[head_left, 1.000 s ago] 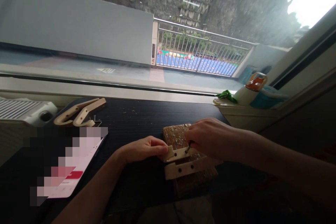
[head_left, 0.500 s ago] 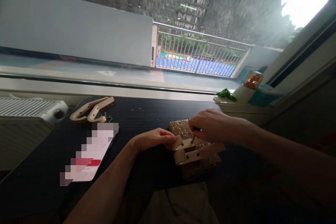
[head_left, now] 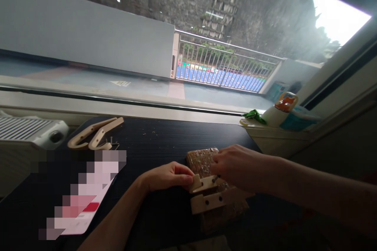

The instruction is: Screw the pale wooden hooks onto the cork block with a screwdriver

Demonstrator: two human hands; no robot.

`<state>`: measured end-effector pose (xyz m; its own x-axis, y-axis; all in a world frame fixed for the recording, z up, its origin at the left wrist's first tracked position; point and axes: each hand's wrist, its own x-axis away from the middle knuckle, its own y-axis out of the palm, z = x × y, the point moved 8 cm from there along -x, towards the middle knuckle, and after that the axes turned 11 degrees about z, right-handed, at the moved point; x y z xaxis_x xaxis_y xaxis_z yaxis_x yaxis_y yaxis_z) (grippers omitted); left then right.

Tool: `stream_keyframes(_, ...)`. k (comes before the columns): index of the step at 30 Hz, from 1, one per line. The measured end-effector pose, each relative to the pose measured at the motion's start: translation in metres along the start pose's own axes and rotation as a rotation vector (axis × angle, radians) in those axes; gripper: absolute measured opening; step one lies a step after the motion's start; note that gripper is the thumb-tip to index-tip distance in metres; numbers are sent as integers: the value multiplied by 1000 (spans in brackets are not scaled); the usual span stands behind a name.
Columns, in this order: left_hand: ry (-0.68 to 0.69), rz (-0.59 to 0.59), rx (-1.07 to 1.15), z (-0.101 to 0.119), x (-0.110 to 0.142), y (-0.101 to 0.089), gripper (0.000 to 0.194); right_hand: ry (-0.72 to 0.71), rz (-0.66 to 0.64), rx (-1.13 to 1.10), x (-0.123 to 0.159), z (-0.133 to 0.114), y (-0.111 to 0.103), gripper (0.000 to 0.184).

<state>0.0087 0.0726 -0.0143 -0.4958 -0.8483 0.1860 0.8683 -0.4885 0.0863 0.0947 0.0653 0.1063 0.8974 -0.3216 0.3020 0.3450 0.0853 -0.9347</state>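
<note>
Within left grip (head_left: 169,175), wooden piece (head_left: 207,182)

On my feed, the right hand (head_left: 231,162) hides the right end of the upper wooden piece (head_left: 208,183) and all but the tip of a slim tool (head_left: 217,178), so I can't tell its type. The left hand (head_left: 173,175) covers a bit of that piece's left end. Both wooden pieces hide part of the rough block (head_left: 202,159), whose lower part sinks into shadow. At lower left, pixelation masks most of a pink-and-white panel (head_left: 85,217). The metal bits (head_left: 112,141) at left are too small for me to identify; the frame's left edge crops the radiator (head_left: 29,131).
</note>
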Motion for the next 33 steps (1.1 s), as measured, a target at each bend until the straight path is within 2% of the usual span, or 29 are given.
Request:
stream_keyframes(4,-6,-13,-23,3,3,2,39,48,-39,-92,1,7,5,14)
stream_keyframes(8,-10,-29,-35,6,4,4,39,224,-178,-156,1,15,7,16)
stream_keyframes(11,-12,-33,-37,7,4,5,39,352,-161,-184,0,22,2,19)
stream_keyframes(13,-14,-31,-41,6,5,5,38,387,-130,-193,1,25,0,19)
stream_keyframes(17,-23,-18,-42,4,5,3,38,292,-118,-183,6,22,0,12)
stream_keyframes(22,-21,-32,-17,3,5,4,35,110,-39,-107,8,9,-10,18)
stream_keyframes(25,-26,-31,-10,2,5,3,34,48,-26,-88,7,0,-11,19)
stream_keyframes(33,-49,-17,-23,3,6,4,37,147,0,-224,8,8,-5,17)
